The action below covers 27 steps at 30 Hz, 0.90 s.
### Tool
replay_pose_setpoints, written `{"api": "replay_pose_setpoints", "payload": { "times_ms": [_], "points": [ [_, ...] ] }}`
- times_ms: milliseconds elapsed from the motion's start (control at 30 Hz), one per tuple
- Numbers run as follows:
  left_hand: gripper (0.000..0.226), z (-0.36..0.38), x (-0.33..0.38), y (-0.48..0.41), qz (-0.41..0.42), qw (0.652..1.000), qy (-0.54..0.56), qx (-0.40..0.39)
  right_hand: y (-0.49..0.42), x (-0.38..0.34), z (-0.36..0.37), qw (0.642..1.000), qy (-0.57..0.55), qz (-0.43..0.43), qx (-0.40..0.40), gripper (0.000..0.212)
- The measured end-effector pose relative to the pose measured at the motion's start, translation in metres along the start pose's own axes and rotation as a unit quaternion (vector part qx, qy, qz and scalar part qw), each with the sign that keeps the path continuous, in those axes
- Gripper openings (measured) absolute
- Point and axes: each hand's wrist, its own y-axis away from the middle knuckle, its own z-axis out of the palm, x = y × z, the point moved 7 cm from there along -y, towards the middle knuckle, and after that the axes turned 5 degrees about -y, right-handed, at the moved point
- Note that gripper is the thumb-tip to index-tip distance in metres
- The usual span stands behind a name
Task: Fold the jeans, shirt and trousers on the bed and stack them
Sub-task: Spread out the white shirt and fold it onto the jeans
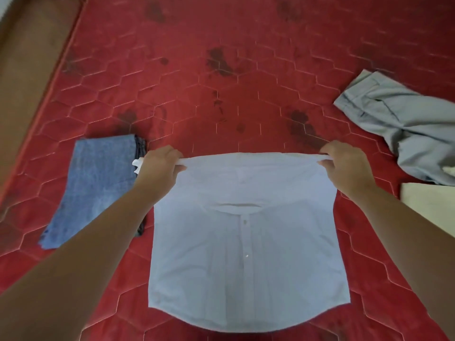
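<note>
A white button shirt [246, 242] hangs in front of me above the red bed, its button strip facing me and its hem lowest. My left hand [157, 168] grips its top edge at the left corner and my right hand [344, 166] grips the right corner, so the edge is stretched tight between them. Folded blue jeans [96, 185] lie flat on the bed to the left, partly behind my left forearm. Grey trousers [403, 129] lie crumpled and unfolded at the right.
The red quilted mattress [234, 94] has a hexagon pattern and dark stains. A brown wooden bed frame [27, 70] runs along the left edge. A pale cream object [433, 205] shows at the right edge below the trousers.
</note>
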Motion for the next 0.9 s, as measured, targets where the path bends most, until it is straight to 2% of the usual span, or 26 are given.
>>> {"api": "replay_pose_setpoints", "payload": {
  "times_ms": [167,367,567,733,800,900],
  "points": [
    [0.012,-0.013,0.014,0.057,0.038,0.999,-0.004,0.032,0.055,-0.019,-0.02,0.999,0.024,-0.04,0.012,0.017],
    [0.009,-0.001,0.038,0.148,0.089,0.993,-0.054,0.059,0.143,-0.028,-0.01,0.995,0.064,-0.072,0.001,0.029],
    [0.034,0.055,0.057,0.217,0.088,0.991,-0.092,-0.033,0.226,-0.018,0.04,0.992,0.097,-0.074,-0.041,0.036],
    [0.042,0.111,0.061,0.258,0.087,0.985,-0.108,-0.103,0.271,-0.01,0.087,0.992,0.087,-0.052,-0.075,0.039],
    [0.037,0.128,0.063,0.274,0.089,0.984,-0.113,-0.109,0.284,-0.005,0.102,0.992,0.079,-0.049,-0.086,0.039],
    [0.012,0.142,0.062,0.294,0.085,0.987,-0.112,-0.078,0.304,0.004,0.126,0.988,0.08,-0.043,-0.122,0.038]
  ]
}}
